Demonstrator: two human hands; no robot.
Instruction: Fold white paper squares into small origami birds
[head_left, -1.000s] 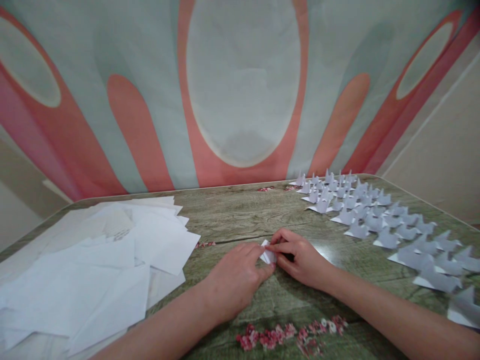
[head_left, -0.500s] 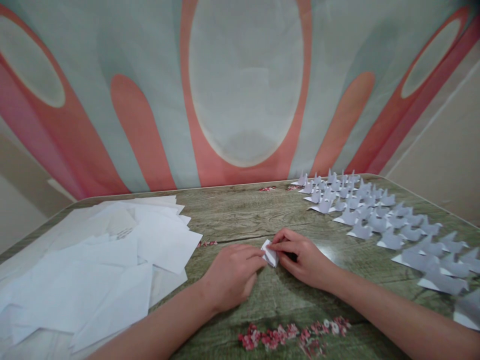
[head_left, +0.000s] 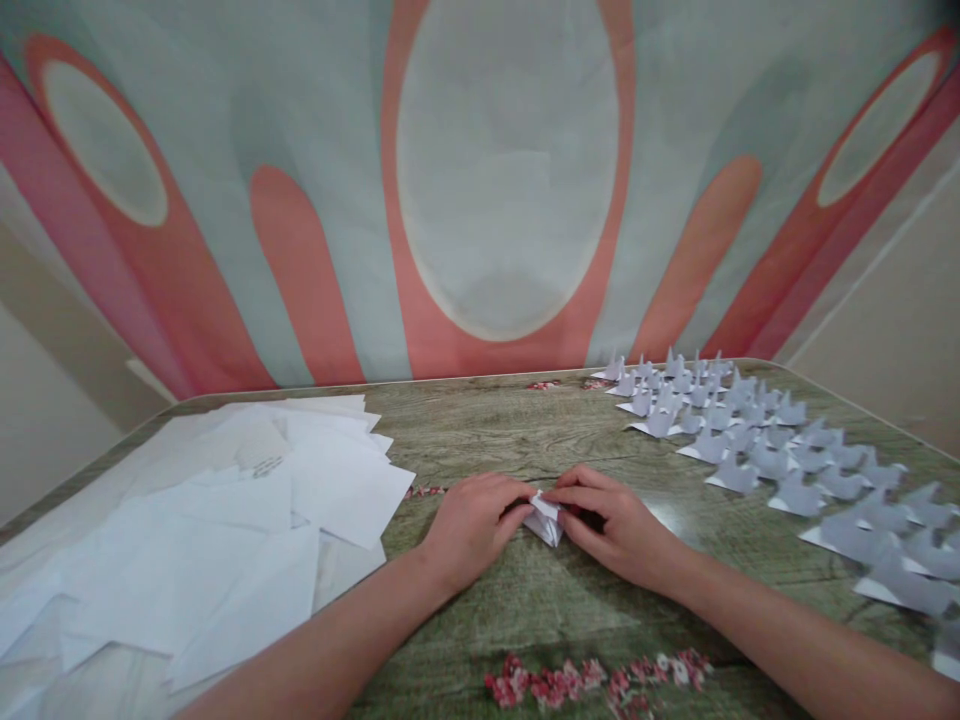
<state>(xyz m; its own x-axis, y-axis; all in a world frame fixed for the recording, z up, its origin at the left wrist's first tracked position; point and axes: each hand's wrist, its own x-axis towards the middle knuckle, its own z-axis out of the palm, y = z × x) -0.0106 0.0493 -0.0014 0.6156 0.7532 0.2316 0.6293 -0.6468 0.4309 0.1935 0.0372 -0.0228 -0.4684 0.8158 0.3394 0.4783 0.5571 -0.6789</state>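
A small piece of folded white paper (head_left: 546, 522) is held between my two hands, low over the middle of the table. My left hand (head_left: 474, 525) pinches its left side between thumb and fingers. On the right side, the thumb and fingertips of my right hand (head_left: 611, 522) are closed on the same paper. Its upper part stands partly open, with a pointed fold facing down toward me. My fingertips hide parts of its edges.
Loose white paper sheets (head_left: 202, 540) lie in an overlapping pile on the left. Several rows of folded paper birds (head_left: 731, 472) stand on the right. The wood-patterned table (head_left: 480, 430) has printed pink flowers (head_left: 547, 682) near its front. A patterned backdrop (head_left: 510, 200) rises behind.
My left fingers have shifted up to the paper's top left edge, and its folds have opened wider. The whole view has moved slightly left, so everything appears farther right.
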